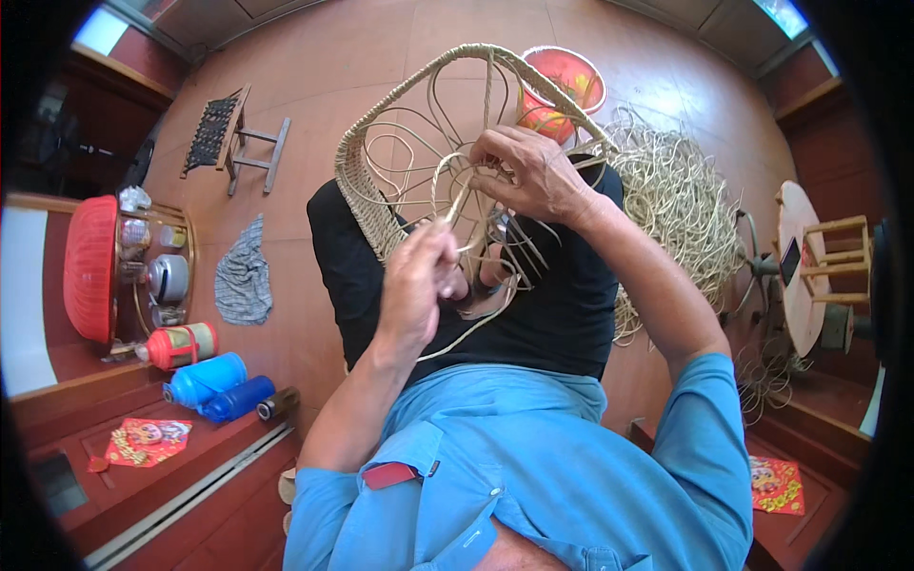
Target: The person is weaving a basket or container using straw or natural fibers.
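Note:
A half-woven wicker piece [367, 190] rests on my lap and knees, its rim thickly wrapped and its middle a web of bare curved ribs. My left hand [416, 281] grips a pale straw cord [460, 202] from below, fingers closed round it. Higher up, my right hand [535, 174] is pinched on the same cord near the centre of the ribs; its fingertips are partly hidden. One loop of the cord arches to the left between both hands. A loose end [466, 333] trails down across my dark trousers.
A red bucket [583, 76] stands beyond the piece. Right of my knee lies a big heap of straw cord [676, 214], near a round wooden stool [798, 252]. To the left are a small woven-seat stool [214, 133], a checked cloth [245, 276] and several flasks [205, 379].

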A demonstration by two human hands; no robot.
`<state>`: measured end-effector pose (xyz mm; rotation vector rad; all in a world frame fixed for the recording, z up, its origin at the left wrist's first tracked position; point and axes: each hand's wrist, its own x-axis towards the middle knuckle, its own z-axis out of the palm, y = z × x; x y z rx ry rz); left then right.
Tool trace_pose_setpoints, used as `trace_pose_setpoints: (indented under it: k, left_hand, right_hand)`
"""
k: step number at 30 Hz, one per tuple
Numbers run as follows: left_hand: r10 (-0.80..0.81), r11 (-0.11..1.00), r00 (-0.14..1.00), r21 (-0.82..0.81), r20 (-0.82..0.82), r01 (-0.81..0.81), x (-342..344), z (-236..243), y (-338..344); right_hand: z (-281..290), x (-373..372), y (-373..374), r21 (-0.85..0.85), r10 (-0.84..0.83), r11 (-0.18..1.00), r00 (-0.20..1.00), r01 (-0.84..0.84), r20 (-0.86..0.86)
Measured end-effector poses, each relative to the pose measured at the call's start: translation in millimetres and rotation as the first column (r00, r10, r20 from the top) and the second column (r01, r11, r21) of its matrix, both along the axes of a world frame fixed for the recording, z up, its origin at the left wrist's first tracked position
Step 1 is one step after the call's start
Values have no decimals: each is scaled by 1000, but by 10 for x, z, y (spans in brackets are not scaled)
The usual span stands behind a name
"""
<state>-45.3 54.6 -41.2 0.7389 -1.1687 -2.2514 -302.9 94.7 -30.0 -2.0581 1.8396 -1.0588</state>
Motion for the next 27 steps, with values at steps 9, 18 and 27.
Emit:
trace_pose_setpoints:
  k: [9, 18, 27]
  left_hand:
    - [309, 902, 901, -207, -305, -380, 1888, 1360, -1162]
    - [595, 631, 698, -307, -398, -712, 3623, 3091, -2531]
    - [384, 524, 912, -779, -145, -344, 1916, 2284, -1474]
  right_hand:
    - [-209, 31, -80, -137, -51, 989, 997, 58, 53]
    - [-213, 96, -102, -195, -152, 969, 988, 149, 3]
    - [-201, 135, -120, -165, -163, 971, 985, 171, 55]
